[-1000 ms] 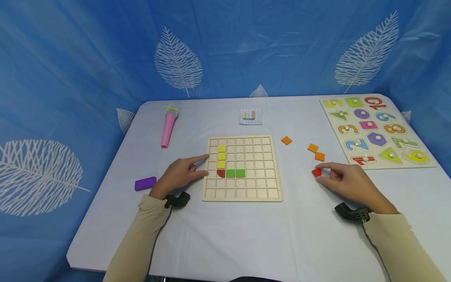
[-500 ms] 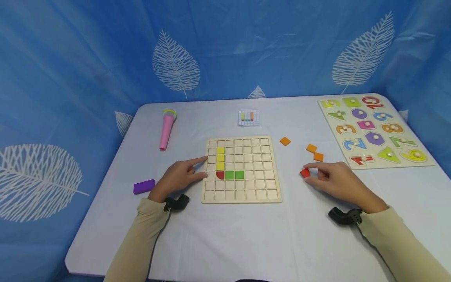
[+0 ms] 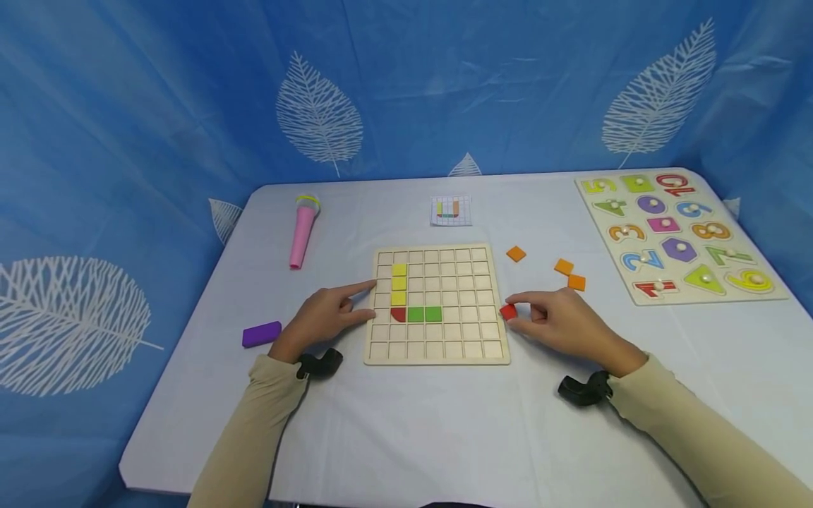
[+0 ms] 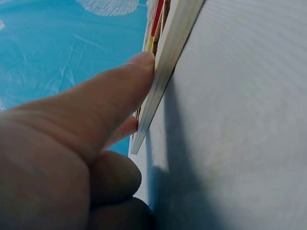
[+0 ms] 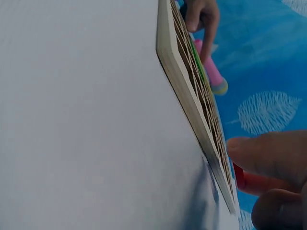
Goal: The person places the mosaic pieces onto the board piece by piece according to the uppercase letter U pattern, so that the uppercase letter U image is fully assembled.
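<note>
A wooden grid board [image 3: 466, 346] lies mid-table. In its left part sit a column of yellow square tiles [image 3: 399, 283], a red rounded-corner tile [image 3: 398, 315] below them and two green tiles [image 3: 424, 315] in a row beside it. My left hand [image 3: 324, 315] rests thumb and index fingertip on the board's left edge; in the left wrist view the thumb [image 4: 139, 67] lies against the rim. At the board's right edge, my right hand [image 3: 562, 321] pinches another red tile [image 3: 508, 312] between thumb and index finger. In the right wrist view that tile [image 5: 238, 176] is mostly hidden behind the thumb.
Orange square tiles [image 3: 563, 267] lie right of the board. Behind it is a small pattern card [image 3: 451, 211]. A number-and-shape puzzle board [image 3: 682, 240] is at the far right. A pink toy microphone [image 3: 303, 233] and a purple block [image 3: 262, 334] lie at the left.
My right hand has carried the pinched red tile leftward, from near the orange tiles to the board's right edge. The left hand stays at the board's left edge.
</note>
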`<state>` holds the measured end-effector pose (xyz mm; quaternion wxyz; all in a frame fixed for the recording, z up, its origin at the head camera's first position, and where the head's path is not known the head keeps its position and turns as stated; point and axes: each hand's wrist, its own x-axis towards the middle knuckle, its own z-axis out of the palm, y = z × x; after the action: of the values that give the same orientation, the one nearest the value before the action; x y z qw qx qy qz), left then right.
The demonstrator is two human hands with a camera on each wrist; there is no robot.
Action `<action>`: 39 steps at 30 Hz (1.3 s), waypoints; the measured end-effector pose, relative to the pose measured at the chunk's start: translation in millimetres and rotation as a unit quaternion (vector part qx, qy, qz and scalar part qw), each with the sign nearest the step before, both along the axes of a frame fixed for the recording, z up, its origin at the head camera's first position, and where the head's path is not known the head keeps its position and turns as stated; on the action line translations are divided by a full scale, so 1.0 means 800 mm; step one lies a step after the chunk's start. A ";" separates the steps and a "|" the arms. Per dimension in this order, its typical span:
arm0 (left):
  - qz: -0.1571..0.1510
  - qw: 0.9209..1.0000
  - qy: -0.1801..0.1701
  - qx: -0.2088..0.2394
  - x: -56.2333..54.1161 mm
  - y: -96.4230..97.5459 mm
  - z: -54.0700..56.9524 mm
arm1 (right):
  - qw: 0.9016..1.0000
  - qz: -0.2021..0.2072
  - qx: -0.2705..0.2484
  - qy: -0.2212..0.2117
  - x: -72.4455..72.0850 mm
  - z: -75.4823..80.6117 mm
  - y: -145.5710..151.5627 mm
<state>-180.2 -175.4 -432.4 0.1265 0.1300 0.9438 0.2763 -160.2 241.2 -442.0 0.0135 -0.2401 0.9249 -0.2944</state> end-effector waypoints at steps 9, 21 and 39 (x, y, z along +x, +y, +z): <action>0.000 1.000 0.001 -0.003 0.000 0.001 0.000 | 0.999 0.011 -0.044 0.013 -0.002 -0.006 -0.041; -0.020 1.000 0.012 -0.004 0.002 0.001 0.001 | 0.997 0.034 -0.067 0.010 0.002 -0.006 -0.077; -0.016 1.000 0.010 -0.002 0.000 0.000 0.000 | 0.998 0.030 -0.051 0.027 -0.003 -0.014 -0.111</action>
<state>-179.8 -175.4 -432.3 0.1215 0.1473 0.9435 0.2707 -162.8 152.1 -452.8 -0.0148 -0.2759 0.9011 -0.3343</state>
